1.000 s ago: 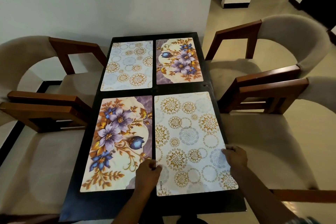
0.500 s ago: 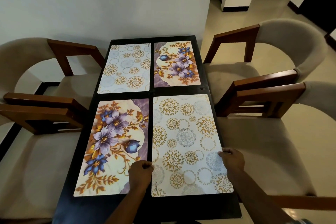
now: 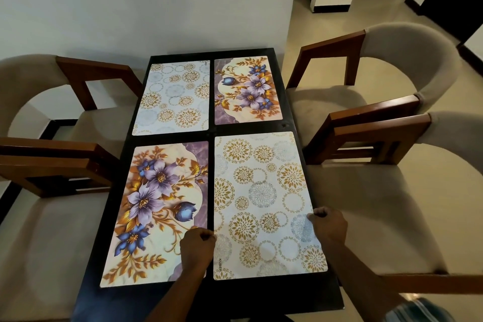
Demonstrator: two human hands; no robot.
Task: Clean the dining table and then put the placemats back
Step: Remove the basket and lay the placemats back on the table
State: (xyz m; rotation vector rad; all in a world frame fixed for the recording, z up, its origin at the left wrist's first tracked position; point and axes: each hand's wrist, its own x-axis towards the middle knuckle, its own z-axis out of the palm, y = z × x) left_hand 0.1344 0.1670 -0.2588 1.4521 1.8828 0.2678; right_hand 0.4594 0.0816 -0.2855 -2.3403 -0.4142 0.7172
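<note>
Aligning: the circle-pattern placemat (image 3: 261,204) had to slide evenly, staying parallel to the floral placemat (image 3: 156,206).
Left hand (image 3: 197,247): pinched its left edge.
Right hand (image 3: 329,225): gripped its right edge.

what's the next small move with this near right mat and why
Probably let go. The near circle-pattern placemat lies flat on the table, parallel to the near floral placemat with a narrow even gap. The left hand and right hand grip its side edges; releasing should leave it placed.
</note>
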